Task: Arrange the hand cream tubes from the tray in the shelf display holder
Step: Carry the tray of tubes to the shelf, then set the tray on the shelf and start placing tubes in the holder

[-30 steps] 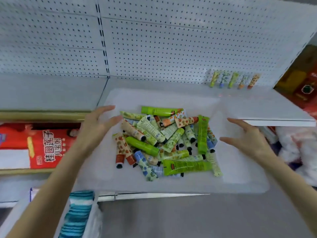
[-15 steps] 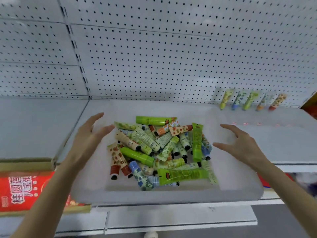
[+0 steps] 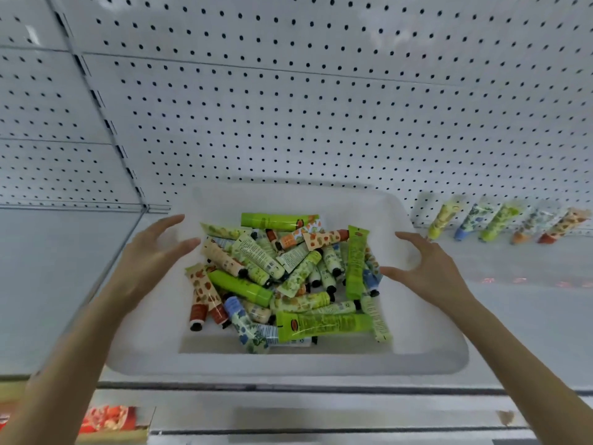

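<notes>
**Though five stand shelved, most tubes wait**

Though the display holder (image 3: 423, 205) at the shelf's (image 3: 529, 316) rear right carries five leaning tubes (image 3: 497, 221), the hand cream tubes (image 3: 288, 277) mostly lie heaped in the tray (image 3: 288, 364). Left hand (image 3: 150, 261) and right hand (image 3: 426, 271) flank the heap, fingers (image 3: 170, 221) spread wide, gripping nothing; contact with the tray is unclear.

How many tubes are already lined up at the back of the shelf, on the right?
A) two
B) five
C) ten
B: five tubes lean side by side against the pegboard wall, to the right of the tray.
</notes>
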The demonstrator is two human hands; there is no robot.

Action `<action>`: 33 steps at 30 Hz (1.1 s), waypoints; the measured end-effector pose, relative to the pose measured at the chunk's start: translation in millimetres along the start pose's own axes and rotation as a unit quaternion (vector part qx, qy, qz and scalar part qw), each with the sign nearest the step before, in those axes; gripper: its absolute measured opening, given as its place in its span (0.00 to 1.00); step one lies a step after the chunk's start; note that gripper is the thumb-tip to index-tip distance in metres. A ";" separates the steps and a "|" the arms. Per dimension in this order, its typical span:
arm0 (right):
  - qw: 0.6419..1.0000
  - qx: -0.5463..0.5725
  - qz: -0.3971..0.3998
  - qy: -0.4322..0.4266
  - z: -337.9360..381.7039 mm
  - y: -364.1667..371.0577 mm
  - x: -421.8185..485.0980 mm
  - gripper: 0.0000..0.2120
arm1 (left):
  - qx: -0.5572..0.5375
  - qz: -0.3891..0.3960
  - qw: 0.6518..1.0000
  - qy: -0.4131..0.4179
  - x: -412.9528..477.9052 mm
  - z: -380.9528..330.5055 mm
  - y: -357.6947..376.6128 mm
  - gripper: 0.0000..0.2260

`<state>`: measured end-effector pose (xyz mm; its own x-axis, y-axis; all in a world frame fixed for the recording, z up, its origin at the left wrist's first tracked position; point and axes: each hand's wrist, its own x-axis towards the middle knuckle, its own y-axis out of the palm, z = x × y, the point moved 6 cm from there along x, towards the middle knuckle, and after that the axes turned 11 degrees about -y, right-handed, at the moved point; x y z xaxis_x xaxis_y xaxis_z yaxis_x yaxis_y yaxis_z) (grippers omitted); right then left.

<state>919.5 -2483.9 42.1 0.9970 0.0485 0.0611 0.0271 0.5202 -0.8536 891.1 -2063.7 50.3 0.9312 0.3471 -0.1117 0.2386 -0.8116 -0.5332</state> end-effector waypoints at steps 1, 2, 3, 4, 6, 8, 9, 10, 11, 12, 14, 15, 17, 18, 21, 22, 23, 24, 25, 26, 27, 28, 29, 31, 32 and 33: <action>1.000 0.000 0.001 -0.001 1.5 1.7 3.3 0.34 | 0.007 -0.002 1.000 -0.005 4.6 0.3 -1.5 0.34; 1.000 0.002 0.001 0.000 2.8 3.3 6.5 0.34 | 0.018 -0.003 1.000 -0.009 8.5 0.6 -3.3 0.33; 1.000 0.006 -0.001 0.001 3.9 4.5 10.3 0.34 | 0.030 -0.004 0.999 -0.013 13.2 1.1 -4.9 0.33; 1.000 0.009 -0.002 0.000 6.0 5.3 14.4 0.33 | 0.041 -0.006 0.999 -0.015 17.1 0.8 -6.2 0.33; 1.000 0.008 -0.003 -0.005 10.6 7.5 22.3 0.33 | 0.057 -0.009 0.998 -0.013 24.4 -0.4 -8.4 0.32; 1.000 -0.006 -0.001 -0.007 14.1 9.5 29.6 0.33 | 0.062 -0.012 0.998 -0.009 31.4 -1.4 -9.3 0.29; 1.000 -0.013 -0.001 -0.007 15.2 10.6 32.4 0.34 | 0.065 -0.014 0.998 -0.008 34.6 -0.9 -10.0 0.27; 1.000 -0.021 0.001 -0.008 15.7 12.0 34.1 0.34 | 0.070 -0.014 0.997 -0.007 36.9 -0.3 -10.0 0.26; 1.000 -0.028 0.004 -0.007 15.9 13.6 34.7 0.34 | 0.075 -0.013 0.997 -0.006 38.1 0.4 -9.8 0.25; 0.999 -0.032 0.005 -0.007 15.2 14.9 35.1 0.34 | 0.080 -0.012 0.997 -0.005 38.4 0.6 -9.3 0.26; 1.000 -0.029 0.000 -0.007 13.7 16.1 35.7 0.34 | 0.084 -0.014 0.996 -0.002 38.1 -0.7 -8.2 0.27; 0.999 -0.033 -0.010 -0.010 13.3 15.3 35.3 0.34 | 0.084 -0.015 0.996 -0.001 38.1 -1.5 -7.4 0.27; 0.992 -0.095 -0.065 -0.056 20.2 8.9 33.1 0.33 | 0.086 -0.011 0.996 0.000 38.4 -1.9 -5.8 0.28; 0.982 -0.133 -0.095 -0.095 26.8 5.5 31.9 0.32 | 0.085 -0.007 0.996 -0.002 38.8 -1.7 -5.2 0.29; 0.976 -0.076 -0.126 -0.161 52.0 6.6 31.8 0.23 | 0.078 -0.004 0.997 -0.009 41.2 0.5 -5.9 0.31; 0.984 0.015 -0.103 -0.145 59.8 15.0 33.9 0.21 | 0.078 -0.004 0.997 -0.008 41.9 1.3 -6.1 0.32; 0.988 0.096 -0.062 -0.103 65.1 27.3 37.2 0.21 | 0.082 -0.002 0.997 -0.006 42.8 2.2 -5.8 0.33; 0.987 0.152 -0.015 -0.055 68.3 41.9 41.5 0.23 | 0.089 0.001 0.996 -0.003 43.4 3.3 -5.3 0.34; 0.986 0.165 0.026 -0.015 69.5 54.1 46.1 0.27 | 0.094 0.005 0.996 -0.003 44.2 4.9 -4.9 0.36; 0.985 0.165 0.050 0.011 68.1 62.8 50.8 0.30 | 0.097 0.007 0.995 -0.004 45.2 6.4 -4.8 0.38; 0.984 0.164 0.060 0.029 66.2 66.1 54.0 0.32 | 0.097 0.009 0.995 -0.006 46.0 7.7 -5.0 0.40; 0.982 0.172 0.057 0.043 64.7 65.9 56.4 0.33 | 0.095 0.008 0.995 -0.007 47.0 8.4 -5.4 0.41; 0.980 0.185 0.050 0.059 60.2 65.9 58.7 0.33 | 0.091 0.008 0.996 -0.007 47.4 8.7 -5.9 0.41; 0.972 0.220 0.035 0.077 52.4 66.9 60.6 0.30 | 0.084 0.008 0.996 -0.008 47.0 9.4 -6.1 0.41; 0.966 0.242 0.033 0.084 51.8 68.2 61.1 0.26 | 0.083 0.007 0.997 -0.006 46.9 9.9 -6.2 0.40; 0.956 0.273 0.036 0.103 49.4 72.3 62.7 0.22 | 0.085 0.006 0.996 -0.005 47.0 9.9 -6.2 0.41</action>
<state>980.4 -2401.1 9.8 0.9896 -0.0383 -0.1389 -0.0288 0.8922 -0.4507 930.7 -2037.7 40.0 0.9307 0.3433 -0.1264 0.1768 -0.7245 -0.6662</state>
